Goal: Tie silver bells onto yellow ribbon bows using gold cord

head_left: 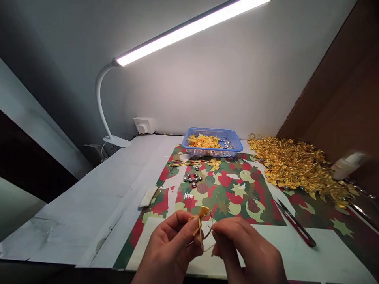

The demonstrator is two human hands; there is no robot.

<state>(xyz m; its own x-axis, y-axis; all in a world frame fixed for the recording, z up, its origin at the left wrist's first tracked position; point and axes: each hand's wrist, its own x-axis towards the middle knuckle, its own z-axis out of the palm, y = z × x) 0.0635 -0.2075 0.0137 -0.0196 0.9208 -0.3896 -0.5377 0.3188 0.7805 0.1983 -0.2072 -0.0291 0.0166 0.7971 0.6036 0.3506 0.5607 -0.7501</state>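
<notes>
Head view: from where I stand, both bare hands are close together over the near edge of the tabletop [103, 185], just apart. The left hand [174, 244] has a small yellow ribbon piece [203, 211] pinched between thumb and fingers, upright. The right hand [248, 246] is beside it, fingertips closed on a thin gold cord [211, 221] that curves out from the ribbon piece in an open loop. I can't tell whether the cord is knotted where the left fingers cover it.

I'd judge the step in hand to be cord work at the ribbon's middle. From here, a move with that cord calls for a firm left pinch, a light right hold and an unsnagged loop.

Beyond the hands, on a red-and-green patterned sheet [219, 205], lie loose shiny silver round beads [194, 184], with a loose yellow ribbon bow [215, 163] and some thin straight strands [186, 162] farther back. A blue perforated plastic basket [213, 149] behind them holds more yellow pieces and silver ones. To the right are a large gold heap [296, 165] and black-and-red snips [306, 236], untouched.
</notes>
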